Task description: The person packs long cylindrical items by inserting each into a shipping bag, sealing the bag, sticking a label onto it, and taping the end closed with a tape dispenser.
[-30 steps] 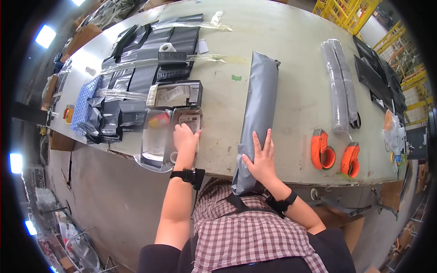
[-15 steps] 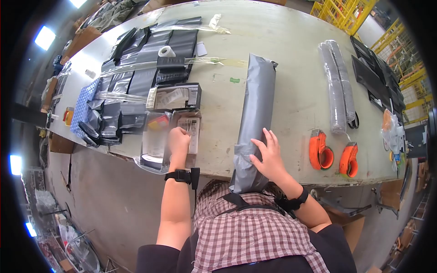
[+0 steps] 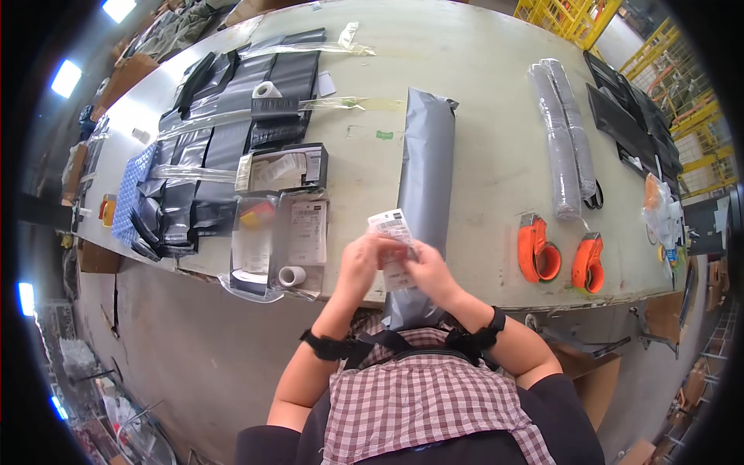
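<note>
A white printed shipping label (image 3: 394, 225) is between my two hands, above the near part of a long grey mailing bag (image 3: 428, 155). My left hand (image 3: 363, 262) is closed on the label's left side. From the right, my right hand (image 3: 428, 270) pinches the same label, fingers close to those of the left. The bag lies lengthwise on the table, its near end reaching over the edge to my checked apron. Left of my hands stands a clear box holding more labels (image 3: 308, 232) and a small white roll (image 3: 292, 276).
A black box of papers (image 3: 288, 169) stands behind the clear one. Black plastic bags (image 3: 225, 139) are strapped at the left. Two wrapped grey rolls (image 3: 564, 139) and two orange tape dispensers (image 3: 536, 249) lie at the right. More black bags (image 3: 632, 124) are at the far right.
My left hand has moved right from the clear box to above the bag, now with a label. My right hand has left the bag's surface and pinches the label too.
</note>
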